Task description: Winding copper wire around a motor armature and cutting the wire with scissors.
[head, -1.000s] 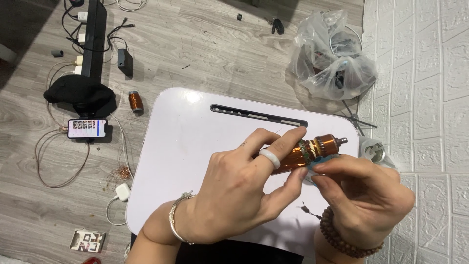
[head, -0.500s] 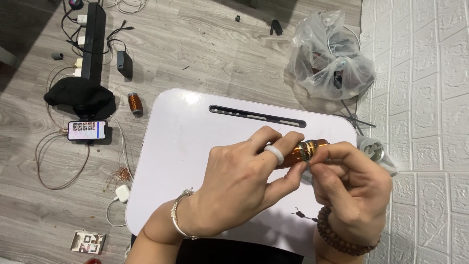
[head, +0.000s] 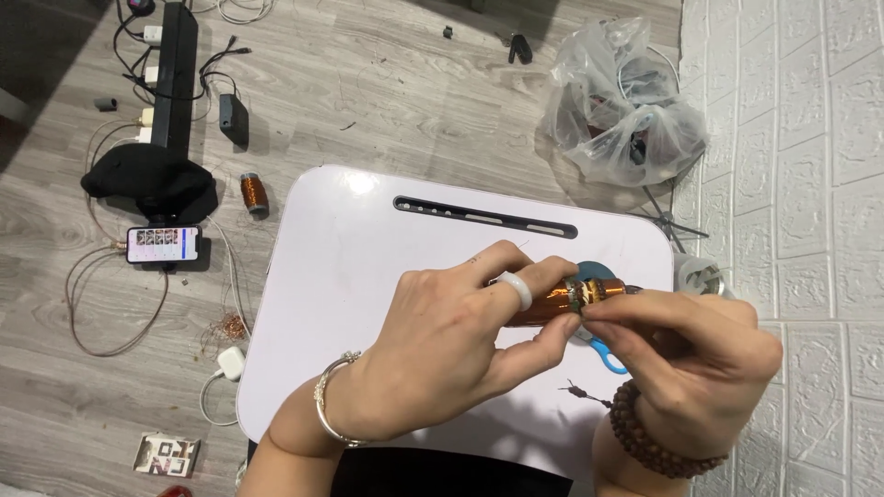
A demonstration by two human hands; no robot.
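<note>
I'm working over the white rounded lap table (head: 368, 304) with the dark slot along its far edge, and my left hand (head: 442, 354) is wrapped around a small copper-wound motor rotor (head: 562, 299), thumb under it and fingers closed over the top. It sits in the air just above the table's right side. My right hand (head: 700, 354) is pinched narrow on the commutator end, fingertips right at the winding (can't tell if there's a loose wire end in there, it's too small to see).

What worries me: that enamelled wire is thin, so if my right fingers tug sideways or too hard, I'd guess it snaps or a turn slips off the slot. My left grip covers most of the rotor, so it could also twist in my palm without me noticing.

The blue-handled scissors (head: 608, 354) lie half hidden under my hands, easy to knock.
</note>
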